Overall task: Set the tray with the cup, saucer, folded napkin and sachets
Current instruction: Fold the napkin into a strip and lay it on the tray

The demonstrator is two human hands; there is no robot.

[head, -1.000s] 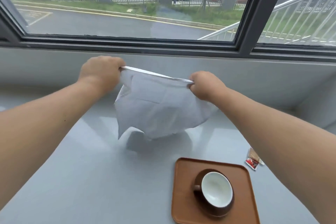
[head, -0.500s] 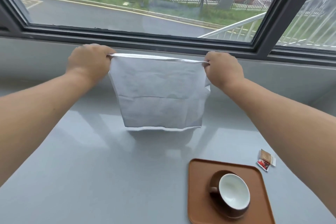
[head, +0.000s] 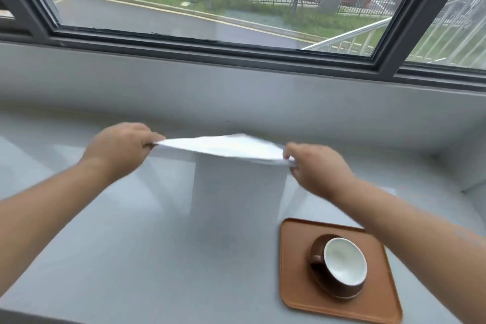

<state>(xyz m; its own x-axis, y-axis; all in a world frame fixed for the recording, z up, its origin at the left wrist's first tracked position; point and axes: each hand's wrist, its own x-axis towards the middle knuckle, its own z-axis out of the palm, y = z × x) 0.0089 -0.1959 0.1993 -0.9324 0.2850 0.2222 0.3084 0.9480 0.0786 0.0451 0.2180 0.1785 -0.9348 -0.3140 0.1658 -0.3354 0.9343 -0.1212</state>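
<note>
A white napkin (head: 223, 148) is stretched almost flat in the air above the grey counter. My left hand (head: 121, 147) pinches its left edge and my right hand (head: 315, 168) pinches its right edge. At the lower right lies a brown tray (head: 297, 271). A brown cup with a white inside (head: 344, 265) stands on a brown saucer (head: 319, 277) on that tray. My right forearm crosses over the spot beside the tray, and the sachets are not visible.
The grey counter (head: 131, 244) runs from me to a low grey wall (head: 236, 92) under a dark-framed window (head: 210, 42). A grey corner wall (head: 468, 160) closes the counter at the far right.
The napkin hung down vertically between my raised hands; both hands have dropped lower and it now lies nearly level, blurred with motion. The view has tilted so the sachets are behind my right forearm.
</note>
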